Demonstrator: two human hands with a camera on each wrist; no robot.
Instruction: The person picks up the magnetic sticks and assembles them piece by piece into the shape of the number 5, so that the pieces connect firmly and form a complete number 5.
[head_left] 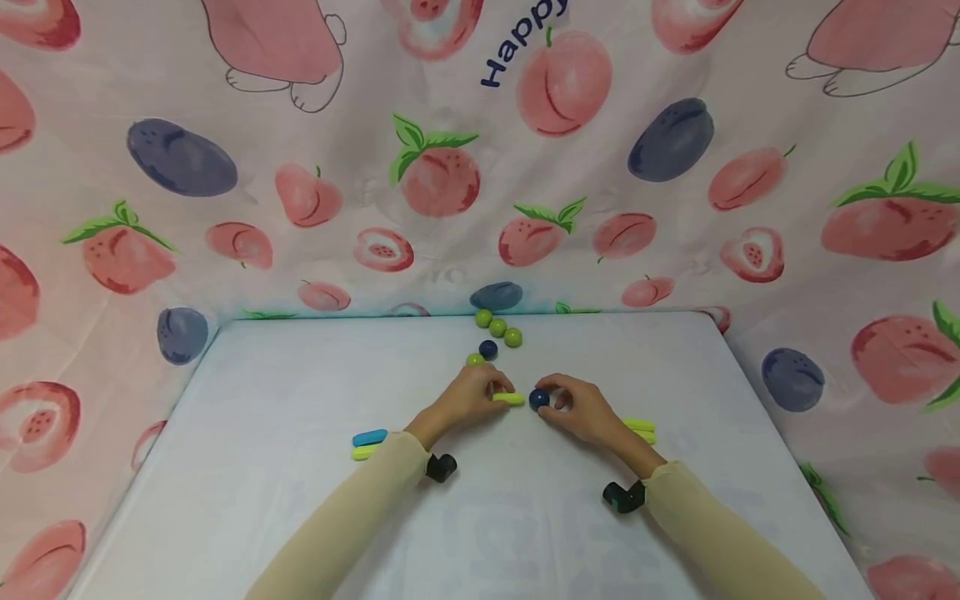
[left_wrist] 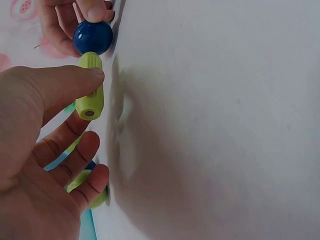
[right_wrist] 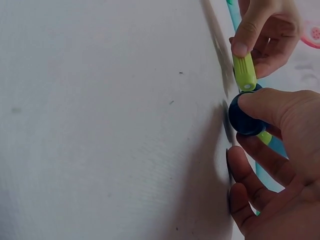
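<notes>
Joining seemed attempted, alignment needed: lime plastic rod (head_left: 510, 399) pinched by left hand (head_left: 471, 395), glossy blue ball (head_left: 538, 400) by right hand (head_left: 587, 408).

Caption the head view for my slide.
Left fingers pinch a yellow-green rod; right fingers hold a blue ball near its end.

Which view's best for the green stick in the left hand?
Left wrist: the green stick is largest there, with its grooves and one end face in sight. Right wrist shows the opposite end, far part covered; head shows it small, partly covered by the left hand.
</notes>
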